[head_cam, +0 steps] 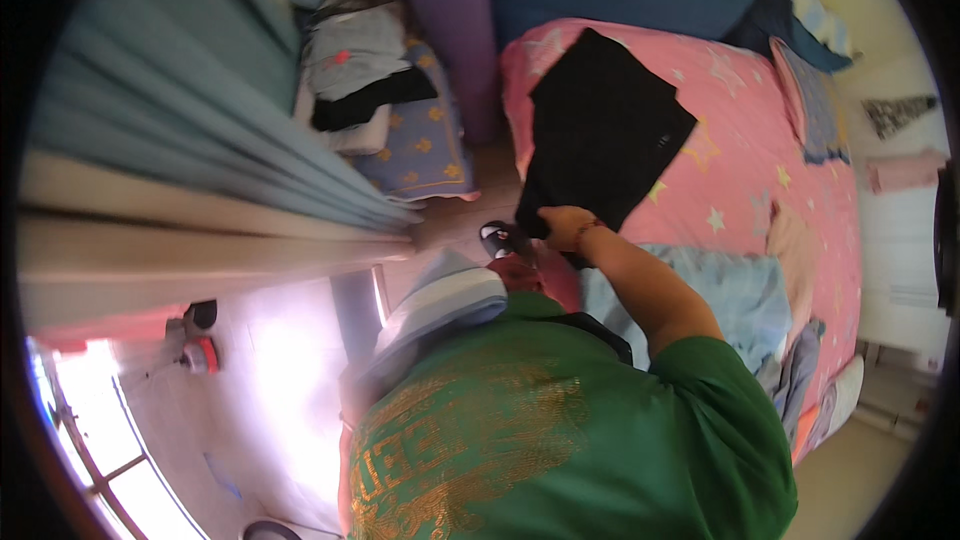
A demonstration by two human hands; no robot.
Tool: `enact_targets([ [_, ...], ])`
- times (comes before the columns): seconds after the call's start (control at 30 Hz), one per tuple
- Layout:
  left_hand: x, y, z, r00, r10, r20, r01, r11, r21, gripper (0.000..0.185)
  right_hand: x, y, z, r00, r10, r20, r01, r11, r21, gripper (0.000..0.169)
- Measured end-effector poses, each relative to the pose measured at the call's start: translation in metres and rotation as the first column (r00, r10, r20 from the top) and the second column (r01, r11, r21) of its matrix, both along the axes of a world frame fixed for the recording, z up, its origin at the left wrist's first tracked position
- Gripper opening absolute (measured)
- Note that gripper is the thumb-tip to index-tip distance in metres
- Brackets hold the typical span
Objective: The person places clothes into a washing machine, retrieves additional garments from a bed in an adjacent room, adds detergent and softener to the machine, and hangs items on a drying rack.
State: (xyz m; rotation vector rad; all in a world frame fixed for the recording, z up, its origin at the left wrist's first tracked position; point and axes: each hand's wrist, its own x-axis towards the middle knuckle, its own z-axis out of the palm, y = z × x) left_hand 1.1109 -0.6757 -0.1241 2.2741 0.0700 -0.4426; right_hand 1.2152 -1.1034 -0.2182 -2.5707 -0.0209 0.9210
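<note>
My right hand point(568, 227) is closed on the lower end of a black garment point(607, 127), which bears a small light mark near one edge. The garment spreads over the near left part of a bed with a pink star-patterned cover point(739, 165). My left hand is not in view; only a blurred strip of the arm shows at my left side. A folded white, grey and blue striped cloth point(450, 292) lies against the left of my green shirt, where the arm is hidden.
Folded clothes point(356, 52) lie on a blue-purple patterned cloth point(420, 142) beside a rolled purple mat point(454, 37). A light blue cloth point(697, 292) and other clothes lie on the bed. A blue-grey curtain point(195, 90) hangs at left. A sandalled foot point(496, 238) stands on the floor.
</note>
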Motion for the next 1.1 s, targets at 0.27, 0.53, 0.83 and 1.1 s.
enact_targets([
  [0.27, 0.000, -0.011, 0.003, 0.993, 0.117, 0.014, -0.116, 0.993, -0.032, 0.020, 0.074, -0.110, 0.059, 0.975, -0.148, 0.167, 0.173, 0.973, -0.150, 0.045],
  [0.53, 0.047, -0.066, 0.042, 0.949, 0.316, 0.019, -0.314, 0.948, -0.054, 0.019, 0.175, -0.268, 0.077, 0.545, -0.411, 0.730, 0.653, 0.755, -0.063, 0.048],
  [0.83, 0.007, -0.060, 0.022, 0.728, 0.677, 0.106, -0.654, 0.732, -0.191, 0.032, 0.264, -0.082, -0.070, 0.850, 0.331, 0.411, -0.419, 0.897, 0.143, 0.040],
  [1.1, -0.094, -0.010, 0.032, 0.038, 0.994, -0.101, -0.841, -0.023, -0.540, 0.022, 0.223, 0.151, -0.023, 0.850, 0.524, -0.056, -0.417, 0.733, 0.538, 0.035],
])
